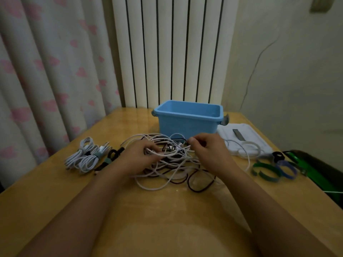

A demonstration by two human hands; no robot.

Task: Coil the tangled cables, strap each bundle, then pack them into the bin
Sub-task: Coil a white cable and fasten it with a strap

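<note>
A tangle of white and dark cables (172, 171) lies in the middle of the wooden table (148, 219). My left hand (139, 156) rests in the pile with its fingers curled round several white strands. My right hand (209, 151) pinches a cable near a white plug at the top of the pile. The blue bin (188, 117) stands just behind the tangle and looks empty. Two strapped white bundles (83, 156) lie at the left, with a strapped dark bundle (109, 158) beside them. Loose green, blue and black straps (272, 167) lie at the right.
The bin's white lid (245, 138) lies flat to the right of the bin, with a loop of white cable over it. A green and black object (315, 169) sits at the table's right edge. Curtain and radiator stand behind the table.
</note>
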